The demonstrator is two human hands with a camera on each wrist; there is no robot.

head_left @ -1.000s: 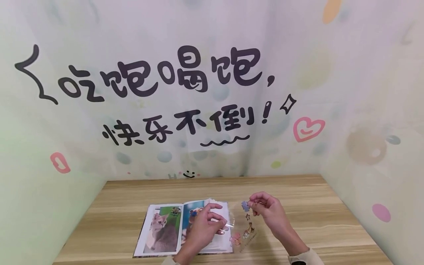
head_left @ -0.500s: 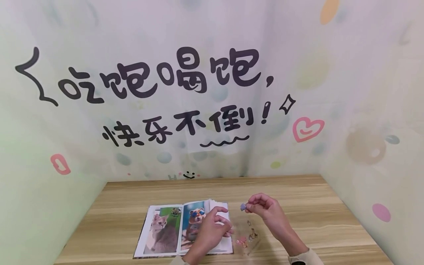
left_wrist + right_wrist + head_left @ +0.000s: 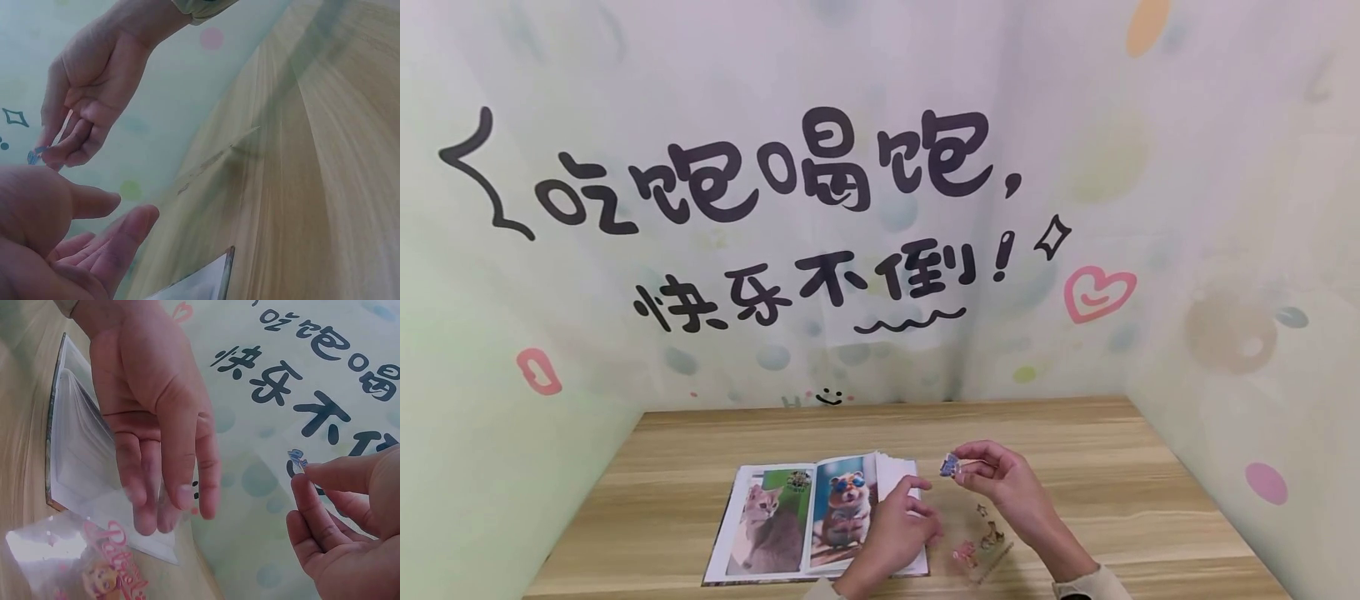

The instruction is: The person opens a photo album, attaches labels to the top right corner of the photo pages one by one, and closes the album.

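Note:
My right hand [image 3: 1013, 487] pinches a small blue sticker [image 3: 950, 465] between thumb and fingertips, raised to the right of the photo album [image 3: 898, 469]. My left hand [image 3: 898, 529] is over the album's right page, its thumb and fingers at the near edge of a clear sticker sheet [image 3: 44, 547], which it holds out to the right. On the sheet are a pink-lettered sticker [image 3: 964, 552], a brown animal sticker [image 3: 992, 533] and a small star sticker [image 3: 982, 510]. In the left wrist view the sheet shows nearly edge-on, and the blue sticker [image 3: 34, 156] sits in the right fingertips.
The open album lies on the wooden table [image 3: 1112, 467], with a cat photo [image 3: 767, 533] on its left page and a photo of a hamster in sunglasses [image 3: 846, 512] on its right. Behind the table hangs a printed cloth wall [image 3: 820, 350]; more cloth encloses both sides.
My left hand has moved right with the clear sheet, uncovering the hamster photo. The sheet has dropped lower and farther right, away from the blue sticker, which stays in my right fingertips.

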